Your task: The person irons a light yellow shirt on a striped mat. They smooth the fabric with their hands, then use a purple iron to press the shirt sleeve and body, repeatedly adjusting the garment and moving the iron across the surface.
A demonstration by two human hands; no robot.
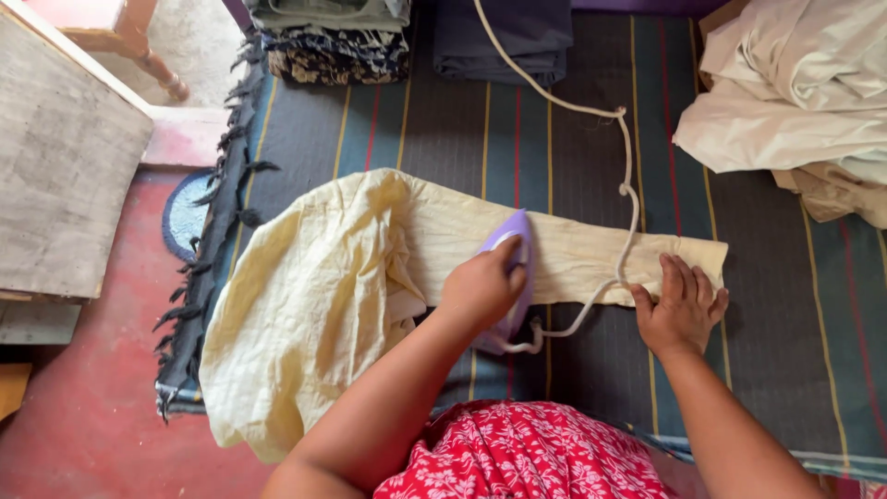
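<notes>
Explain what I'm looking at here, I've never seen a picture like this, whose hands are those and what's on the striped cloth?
One camera, worn on a person's head, looks down at their own bare hands. The left hand grips a purple iron resting on a pale yellow garment. The right hand lies flat on the garment's narrow end. The iron's cream cord loops across the striped cloth. Folded clothes lie at the far edge, a heap of cream fabric at the right.

The garment (370, 277) lies spread across the mat (758, 351). On the garment's middle stands the iron (511, 277), its cord (628, 176) trailing away behind it. Beyond the garment sit folded clothes (416, 37); to its right, behind, a heap of cloth (795, 92).
</notes>
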